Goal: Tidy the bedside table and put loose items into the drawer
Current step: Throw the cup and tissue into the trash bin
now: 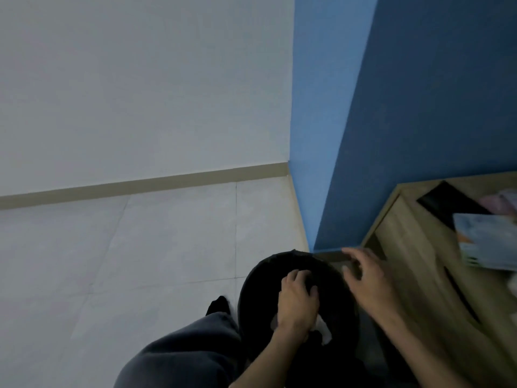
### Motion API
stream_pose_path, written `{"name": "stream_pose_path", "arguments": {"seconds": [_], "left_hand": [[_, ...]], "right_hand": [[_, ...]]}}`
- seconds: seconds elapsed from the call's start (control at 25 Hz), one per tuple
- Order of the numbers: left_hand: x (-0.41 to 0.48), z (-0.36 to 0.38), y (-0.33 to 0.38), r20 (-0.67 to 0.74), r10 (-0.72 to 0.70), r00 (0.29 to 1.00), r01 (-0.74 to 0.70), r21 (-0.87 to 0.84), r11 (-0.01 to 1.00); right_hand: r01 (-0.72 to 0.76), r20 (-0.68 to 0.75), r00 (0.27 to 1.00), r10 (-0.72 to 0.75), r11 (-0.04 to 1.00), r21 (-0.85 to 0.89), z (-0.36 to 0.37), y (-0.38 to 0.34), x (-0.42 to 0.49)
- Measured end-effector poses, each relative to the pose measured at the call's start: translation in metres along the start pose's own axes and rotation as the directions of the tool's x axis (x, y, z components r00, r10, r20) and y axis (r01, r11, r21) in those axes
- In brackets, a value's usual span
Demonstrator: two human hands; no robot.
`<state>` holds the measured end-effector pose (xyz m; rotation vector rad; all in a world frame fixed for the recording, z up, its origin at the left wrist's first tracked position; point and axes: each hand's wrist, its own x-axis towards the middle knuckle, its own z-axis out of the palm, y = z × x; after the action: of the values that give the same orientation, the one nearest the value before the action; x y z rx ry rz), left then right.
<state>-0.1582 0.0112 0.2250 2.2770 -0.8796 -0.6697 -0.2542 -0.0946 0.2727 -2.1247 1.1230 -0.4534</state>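
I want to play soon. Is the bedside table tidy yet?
Not yet. Nothing looks put away: the black flat item, the pink thing and the booklet lie on the bedside table. In hand: the left hand grips a black round thing; the right hand is open near the table's corner. Left: putting all three away.

- Light wooden bedside table (411, 256), at 4 o'clock, with a dark slot cut in one panel.
- Flat black rectangular item (447, 204), lying on it at 3 o'clock.
- Pale printed paper booklet (486, 242), blurred, overlapping the black item.
- Pinkish soft item (500, 203), blurred, at the right edge.
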Motion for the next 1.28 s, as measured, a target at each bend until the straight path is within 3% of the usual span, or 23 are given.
{"name": "stream_pose_path", "arguments": {"seconds": [0.12,0.2,0.28,0.36,0.44,0.72,0.84,0.92,1.0,1.08,1.2,1.28], "left_hand": [[0.004,0.031,0.079,0.196,0.059,0.979,0.016,-0.36,0.933],[-0.003,0.049,0.129,0.397,0.061,0.916,0.179,-0.539,0.823],[-0.012,0.067,0.165,0.513,0.07,0.855,0.268,-0.553,0.789],[-0.016,0.088,0.18,0.512,0.117,0.851,0.241,-0.579,0.779],[-0.017,0.108,0.18,0.491,0.129,0.862,0.217,-0.586,0.78],[-0.017,0.117,0.177,0.492,0.134,0.86,0.191,-0.556,0.809],[-0.015,0.107,0.186,0.562,0.059,0.825,0.361,-0.605,0.71],[-0.015,0.092,0.193,0.653,-0.025,0.757,0.545,-0.61,0.575],[-0.008,0.08,0.191,0.696,-0.026,0.718,0.614,-0.615,0.494],[0.005,0.062,0.186,0.689,0.011,0.725,0.627,-0.665,0.406],[0.028,0.027,0.175,0.664,0.165,0.729,0.629,-0.745,0.22],[0.034,0.002,0.171,0.638,0.275,0.719,0.593,-0.77,0.236]], "right_hand": [[0.137,-0.346,0.925,-0.159,0.987,-0.087,-0.091,-0.001,0.014],[0.06,-0.445,0.882,-0.158,0.972,-0.225,-0.136,0.024,0.027],[-0.069,-0.378,0.922,-0.087,0.923,-0.38,-0.162,0.061,0.04],[-0.199,-0.238,0.967,0.084,0.836,-0.512,-0.166,0.086,0.045],[-0.25,-0.153,0.968,0.198,0.76,-0.6,-0.162,0.097,0.043],[-0.214,-0.17,0.976,0.138,0.764,-0.609,-0.161,0.088,0.041],[-0.111,-0.216,0.976,-0.036,0.769,-0.629,-0.161,0.089,0.033],[-0.008,-0.293,0.931,-0.216,0.792,-0.61,-0.16,0.082,0.023],[0.107,-0.33,0.871,-0.365,0.795,-0.597,-0.155,0.068,0.011],[0.31,-0.246,0.805,-0.54,0.737,-0.601,-0.147,0.053,-0.001],[0.593,0.043,0.712,-0.7,0.568,-0.571,-0.133,0.044,-0.01],[0.67,0.173,0.695,-0.698,0.541,-0.508,-0.125,0.041,-0.015]]}}
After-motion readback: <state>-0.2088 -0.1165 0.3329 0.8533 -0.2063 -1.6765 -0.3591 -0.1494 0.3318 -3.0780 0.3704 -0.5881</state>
